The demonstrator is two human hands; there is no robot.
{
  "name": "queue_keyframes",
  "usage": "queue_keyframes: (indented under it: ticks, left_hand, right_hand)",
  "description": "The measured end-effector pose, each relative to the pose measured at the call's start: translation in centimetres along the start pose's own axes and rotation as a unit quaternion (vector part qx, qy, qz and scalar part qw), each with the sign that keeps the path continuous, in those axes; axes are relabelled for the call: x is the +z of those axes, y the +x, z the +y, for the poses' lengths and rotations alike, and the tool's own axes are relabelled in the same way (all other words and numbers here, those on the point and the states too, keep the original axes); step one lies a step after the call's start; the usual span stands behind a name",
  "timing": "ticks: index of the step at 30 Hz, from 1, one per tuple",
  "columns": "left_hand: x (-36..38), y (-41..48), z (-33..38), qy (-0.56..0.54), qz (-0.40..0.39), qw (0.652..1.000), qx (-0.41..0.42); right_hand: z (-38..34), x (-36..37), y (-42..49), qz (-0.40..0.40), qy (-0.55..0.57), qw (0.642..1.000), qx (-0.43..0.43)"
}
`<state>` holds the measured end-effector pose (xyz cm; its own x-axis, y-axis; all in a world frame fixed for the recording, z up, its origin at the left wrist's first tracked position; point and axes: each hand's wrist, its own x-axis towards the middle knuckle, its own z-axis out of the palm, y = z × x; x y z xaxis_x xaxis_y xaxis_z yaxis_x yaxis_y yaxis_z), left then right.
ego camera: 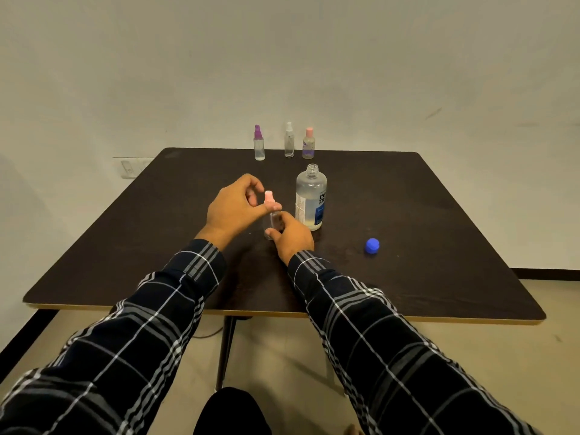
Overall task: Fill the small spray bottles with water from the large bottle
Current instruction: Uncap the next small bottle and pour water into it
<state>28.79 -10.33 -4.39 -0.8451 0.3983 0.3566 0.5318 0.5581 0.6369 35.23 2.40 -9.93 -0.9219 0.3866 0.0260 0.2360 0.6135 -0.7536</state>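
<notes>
Pinched at its pink spray head (269, 197) by the left hand (233, 208), a small clear bottle (275, 221) is held around the body by the right hand (293, 235) on the table (408, 215).

Just beside it, one large uncapped bottle (310, 199) is seen partly filled with clear liquid; one blue cap (372, 246) lies apart. Three more small bottles (289, 141) are standing at the far edge; their contents cannot be told.

A dark brown square wooden table (439, 233) with a pale edge stands against a plain off-white wall (282, 58). Left of the table, a white wall socket (128, 168); beneath it, beige floor (470, 356).
</notes>
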Motion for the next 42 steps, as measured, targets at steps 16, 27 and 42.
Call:
queue_keyframes:
  ticks: [16,27,42]
  left_hand:
    - [1.1,-0.8,-1.1,-0.131,-0.055,0.99,0.015]
    - [0.3,0.1,1.2,-0.15,0.034,0.988,0.016]
    - [0.1,-2.4,-7.0,0.049,0.085,0.99,0.101]
  right_hand:
    - [0.0,-0.2,0.2,-0.014,0.004,1.0,-0.001]
    - [-0.1,-0.2,-0.1,-0.001,-0.004,1.0,-0.009]
    - [-0.2,-0.3,-0.2,0.002,-0.025,1.0,-0.014]
